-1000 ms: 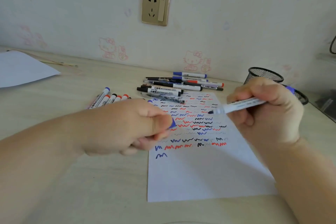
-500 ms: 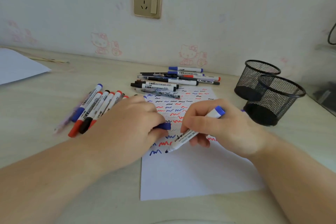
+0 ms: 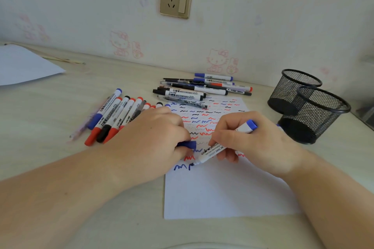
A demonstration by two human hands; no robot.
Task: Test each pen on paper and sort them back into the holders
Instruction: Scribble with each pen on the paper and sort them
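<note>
The blue marker was in the air a second ago; now its tip is down on the paper, at the end of a fresh blue squiggle in the lowest row, so this pen looks to be writing and mid-test. The right hand has its fingers clamped round the barrel. The left hand, resting on the paper's left edge, still pinches the blue cap.

Right of the paper stand two mesh holders, touching one another; both look empty, so sorting has apparently not begun. Left of the paper lies one row of markers; beyond its far edge, a second pile.
</note>
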